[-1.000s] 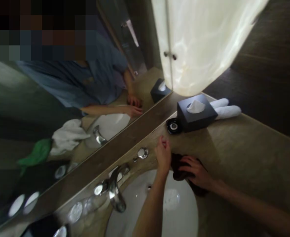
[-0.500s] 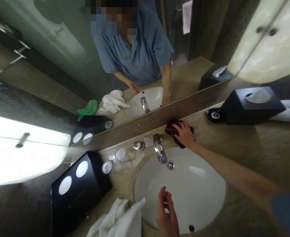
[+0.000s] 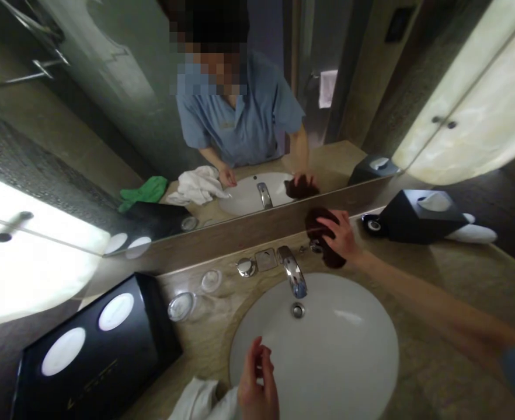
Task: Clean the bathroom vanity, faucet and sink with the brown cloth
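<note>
Two hands in the head view, and we're working the back edge of the worktop point(image 3: 415, 274). Our right hand point(image 3: 343, 238) presses a dark brown cloth point(image 3: 323, 236) against the ledge just right of the faucet point(image 3: 293, 274), fingers spread flat over it. Our left hand point(image 3: 257, 388) hovers at the basin point(image 3: 327, 356) rim, fingers loosely curled, holding nothing. Best we keep the palm flat, wipe around the faucet base, steer clear of the tissue box point(image 3: 421, 214).
</note>
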### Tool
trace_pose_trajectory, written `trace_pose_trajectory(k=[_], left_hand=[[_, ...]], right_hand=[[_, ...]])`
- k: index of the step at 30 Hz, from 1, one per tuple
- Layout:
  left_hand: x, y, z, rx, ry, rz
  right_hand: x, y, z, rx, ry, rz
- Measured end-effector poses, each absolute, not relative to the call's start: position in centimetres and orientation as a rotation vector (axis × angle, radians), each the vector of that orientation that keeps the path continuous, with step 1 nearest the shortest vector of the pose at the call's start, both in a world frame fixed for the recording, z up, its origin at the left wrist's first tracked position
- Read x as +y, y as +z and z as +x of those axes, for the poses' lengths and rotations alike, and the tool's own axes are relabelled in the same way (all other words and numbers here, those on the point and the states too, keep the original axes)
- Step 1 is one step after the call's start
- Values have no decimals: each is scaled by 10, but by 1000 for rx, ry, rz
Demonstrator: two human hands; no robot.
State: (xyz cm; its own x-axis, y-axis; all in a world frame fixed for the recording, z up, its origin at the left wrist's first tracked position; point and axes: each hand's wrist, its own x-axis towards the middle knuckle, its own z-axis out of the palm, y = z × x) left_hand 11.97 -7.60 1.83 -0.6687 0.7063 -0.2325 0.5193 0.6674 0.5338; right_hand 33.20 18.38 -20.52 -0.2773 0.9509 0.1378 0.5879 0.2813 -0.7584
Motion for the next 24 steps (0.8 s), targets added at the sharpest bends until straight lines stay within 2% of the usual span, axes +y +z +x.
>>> trace_pose_trajectory(k=[3, 5, 9, 14, 18, 24], left_hand=[[-85, 18, 114, 2431, 600, 948], [-94, 14, 110, 2429, 596, 948], [-101, 1, 101, 2411, 529, 803], [-78, 3, 94, 2325, 472, 902], [-68, 9, 79, 2404, 580, 936], [-58, 7, 72, 2347, 651, 985]], right_hand=[[221, -229, 356, -2567, 902, -1044], [234, -232, 348, -2704, 919, -791], [251, -186, 270, -2501, 718, -503], [266, -133, 140, -3158, 1162, 104], [235, -120, 118, -3321, 1178, 16], [121, -77, 132, -3189, 1103, -360]])
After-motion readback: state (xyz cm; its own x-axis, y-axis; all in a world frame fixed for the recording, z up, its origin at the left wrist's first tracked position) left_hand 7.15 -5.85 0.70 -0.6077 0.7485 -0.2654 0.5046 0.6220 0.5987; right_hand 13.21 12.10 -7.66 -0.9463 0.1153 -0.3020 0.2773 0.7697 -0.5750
